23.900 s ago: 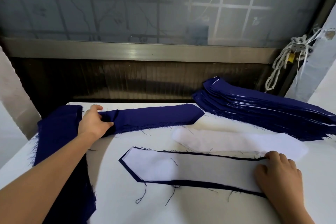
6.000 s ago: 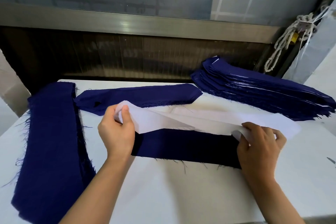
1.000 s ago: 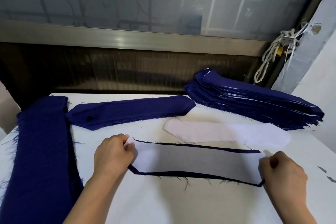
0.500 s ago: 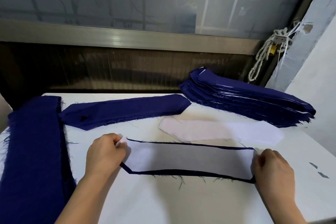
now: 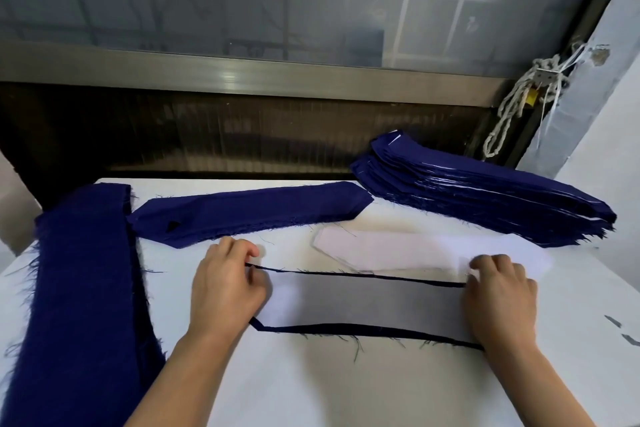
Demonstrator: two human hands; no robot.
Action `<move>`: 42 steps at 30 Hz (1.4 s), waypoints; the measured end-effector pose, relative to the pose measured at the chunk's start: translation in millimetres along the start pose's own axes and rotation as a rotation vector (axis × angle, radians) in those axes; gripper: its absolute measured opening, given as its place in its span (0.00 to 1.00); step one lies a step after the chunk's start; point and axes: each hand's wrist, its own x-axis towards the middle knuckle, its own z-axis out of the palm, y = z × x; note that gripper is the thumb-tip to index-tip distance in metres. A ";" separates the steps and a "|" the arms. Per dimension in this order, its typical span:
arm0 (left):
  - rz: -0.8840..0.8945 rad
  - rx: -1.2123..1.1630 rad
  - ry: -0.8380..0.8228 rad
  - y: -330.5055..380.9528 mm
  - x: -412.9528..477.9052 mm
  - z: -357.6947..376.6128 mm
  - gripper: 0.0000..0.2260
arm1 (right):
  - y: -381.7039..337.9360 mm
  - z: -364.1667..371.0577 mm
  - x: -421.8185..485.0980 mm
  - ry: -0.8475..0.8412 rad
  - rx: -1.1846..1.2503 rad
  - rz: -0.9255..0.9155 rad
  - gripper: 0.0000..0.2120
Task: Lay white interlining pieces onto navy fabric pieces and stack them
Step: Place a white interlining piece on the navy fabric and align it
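Note:
A white interlining piece (image 5: 363, 302) lies on a navy fabric piece (image 5: 367, 329), whose dark edge shows all round it, in the middle of the white table (image 5: 346, 385). My left hand (image 5: 225, 288) covers the pointed left end, with curled fingers pinching it. Over the right end, my right hand (image 5: 498, 298) grips with bent fingers. Just behind lies a pile of loose white interlining (image 5: 398, 250). Further back left is a pile of bare navy pieces (image 5: 249, 211).
A tall stack of navy pieces with white layers (image 5: 485, 191) sits at the back right. A long frayed navy pile (image 5: 83, 288) runs down the table's left side. Small scraps (image 5: 620, 329) lie near the right edge. A dark wall and window frame stand behind.
Both hands have closed in on the ends of the layered piece. The interlining now lies flat and squared on the navy piece; 6 seconds ago it was held above it.

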 end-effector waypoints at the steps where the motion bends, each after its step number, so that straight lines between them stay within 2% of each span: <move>1: 0.003 -0.024 -0.024 0.0 -0.6 0.7 0.09 | -12.9 4.1 7.2 -0.036 0.048 -0.058 0.10; 7: -0.041 -0.083 -0.066 -7.2 -1.9 6.5 0.05 | -96.1 27.1 38.4 -0.259 0.289 -0.436 0.09; 10: -0.021 -0.065 -0.085 -9.5 -2.4 7.9 0.06 | -115.3 34.6 45.4 -0.307 0.037 -0.580 0.06; 14: -0.011 -0.046 -0.096 -10.1 -1.9 9.7 0.08 | -126.3 31.8 49.8 -0.358 -0.167 -0.634 0.09; 20: -0.018 -0.037 -0.105 -11.1 -1.8 11.2 0.07 | -114.6 32.4 44.8 -0.295 -0.132 -0.525 0.04; 28: 0.001 -0.010 -0.113 -12.1 -1.8 12.2 0.08 | -106.3 37.6 22.9 -0.131 0.151 -0.253 0.06; 37: 0.015 0.006 -0.112 -10.4 -2.0 12.2 0.07 | -87.1 37.2 23.3 0.031 0.624 -0.078 0.04; 42: 0.012 0.010 -0.117 -9.5 -2.0 12.3 0.07 | -84.7 36.2 22.4 0.123 0.670 -0.094 0.03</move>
